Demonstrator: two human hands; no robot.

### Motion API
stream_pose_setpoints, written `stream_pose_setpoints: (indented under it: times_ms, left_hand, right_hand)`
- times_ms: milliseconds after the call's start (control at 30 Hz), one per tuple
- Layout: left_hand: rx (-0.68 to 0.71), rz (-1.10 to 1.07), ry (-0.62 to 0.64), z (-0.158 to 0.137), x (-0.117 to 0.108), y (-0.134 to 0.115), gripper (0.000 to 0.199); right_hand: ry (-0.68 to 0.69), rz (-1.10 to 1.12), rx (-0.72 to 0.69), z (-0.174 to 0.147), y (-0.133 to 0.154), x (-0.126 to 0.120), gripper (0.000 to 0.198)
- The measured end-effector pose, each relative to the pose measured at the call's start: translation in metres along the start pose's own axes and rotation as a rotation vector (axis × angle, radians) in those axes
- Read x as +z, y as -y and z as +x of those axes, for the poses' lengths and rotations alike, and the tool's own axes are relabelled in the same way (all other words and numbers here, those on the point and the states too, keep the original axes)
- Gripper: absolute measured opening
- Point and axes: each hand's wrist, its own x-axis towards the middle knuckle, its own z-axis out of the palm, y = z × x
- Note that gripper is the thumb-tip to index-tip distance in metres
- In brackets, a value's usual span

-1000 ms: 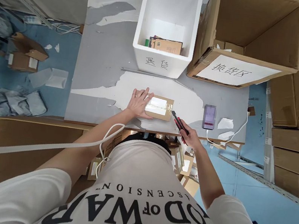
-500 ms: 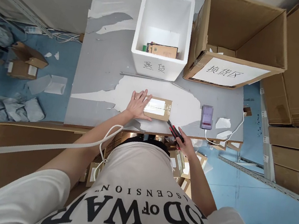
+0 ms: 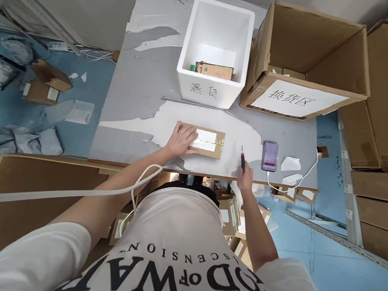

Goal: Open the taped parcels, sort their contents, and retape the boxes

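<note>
A small taped cardboard box with a white label lies flat on the worktable. My left hand rests palm down over its left end, fingers spread across the top and thumb along the near edge. To the right of the box, by the table's front edge, my right hand is closed around a slim black-and-red utility knife. Its thin tip points away from me and is apart from the box. The lower part of the handle is hidden in my palm.
Behind the box stand a white foam bin with small packages inside and a large open carton. A phone on a white cable lies at right, beside paper scraps. Another white cable crosses my left arm.
My right hand has moved slightly right, taking the knife away from the box's near right corner; its tip now points forward. The left hand's fingers have drawn closer together on the box.
</note>
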Motion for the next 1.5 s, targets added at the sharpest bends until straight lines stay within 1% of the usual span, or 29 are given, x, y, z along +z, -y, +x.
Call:
stream_pose_setpoints:
  times_ms: [67,100,167,233,300,367,467,533,567,600,667,700,733,800,900,1000,1067,1133,1233,1333,1400,1500]
  left_hand:
    - [0.032,0.002,0.007,-0.008,0.004,-0.005,0.046]
    - [0.035,0.002,0.015,-0.012,0.005,-0.009,0.04]
    - [0.024,-0.001,0.02,-0.022,0.007,-0.015,0.035]
    - [0.016,0.0,0.026,-0.033,0.008,-0.022,0.038]
    - [0.011,0.003,0.051,-0.043,0.008,-0.027,0.047]
    - [-0.002,0.0,0.08,-0.052,0.01,-0.031,0.056]
    - [-0.019,-0.024,0.095,-0.059,0.013,-0.033,0.065]
    - [-0.022,-0.044,0.095,-0.061,0.015,-0.032,0.068]
    - [-0.023,-0.052,0.095,-0.06,0.017,-0.032,0.07]
    - [-0.023,-0.058,0.095,-0.06,0.018,-0.031,0.071]
    - [-0.018,-0.067,0.096,-0.059,0.019,-0.029,0.073]
    - [-0.016,-0.07,0.096,-0.058,0.02,-0.028,0.073]
    - [-0.015,-0.073,0.096,-0.057,0.021,-0.028,0.074]
    - [-0.015,-0.077,0.094,-0.057,0.022,-0.028,0.075]
    - [-0.023,-0.078,0.08,-0.057,0.023,-0.029,0.075]
    - [-0.028,-0.075,0.067,-0.058,0.023,-0.03,0.075]
    - [-0.021,-0.07,0.07,-0.058,0.024,-0.03,0.076]
    - [-0.014,-0.063,0.077,-0.059,0.024,-0.03,0.078]
    - [-0.008,-0.057,0.085,-0.057,0.023,-0.029,0.078]
    - [-0.004,-0.055,0.097,-0.056,0.023,-0.029,0.079]
    - [-0.005,-0.055,0.11,-0.057,0.022,-0.029,0.081]
    - [-0.002,-0.063,0.123,-0.062,0.022,-0.03,0.082]
  right_hand:
    - [-0.026,-0.186,0.001,0.011,0.005,0.027,0.055]
    - [-0.026,-0.241,0.021,0.014,0.006,0.037,0.055]
    - [-0.014,-0.304,0.05,0.019,0.007,0.053,0.057]
    - [-0.012,-0.334,0.063,0.02,0.004,0.061,0.059]
    - [-0.028,-0.354,0.051,0.02,0.001,0.064,0.061]
    - [-0.046,-0.355,0.029,0.021,0.002,0.061,0.061]
    - [-0.088,-0.325,-0.022,0.03,0.021,0.045,0.059]
    - [-0.134,-0.29,-0.151,0.04,0.047,0.029,0.057]
    - [-0.15,-0.277,-0.259,0.045,0.064,0.022,0.057]
    - [-0.128,-0.285,-0.386,0.05,0.082,0.016,0.057]
    - [0.018,-0.358,-0.643,0.059,0.118,0.008,0.058]
    - [0.093,-0.411,-0.745,0.063,0.135,0.008,0.06]
    - [0.152,-0.468,-0.813,0.065,0.148,0.009,0.062]
    - [0.238,-0.584,-0.883,0.069,0.167,0.015,0.063]
    - [0.303,-0.729,-0.911,0.071,0.177,0.023,0.056]
    - [0.322,-0.832,-0.939,0.071,0.184,0.024,0.047]
    - [0.357,-0.873,-0.921,0.072,0.192,0.02,0.044]
    - [0.414,-0.901,-0.865,0.076,0.204,0.014,0.043]
    - [0.486,-0.932,-0.802,0.086,0.221,0.007,0.042]
    - [0.525,-0.942,-0.799,0.095,0.231,0.004,0.041]
    - [0.521,-0.927,-0.788,0.102,0.231,0.002,0.041]
    - [0.476,-0.848,-0.737,0.116,0.227,-0.002,0.043]
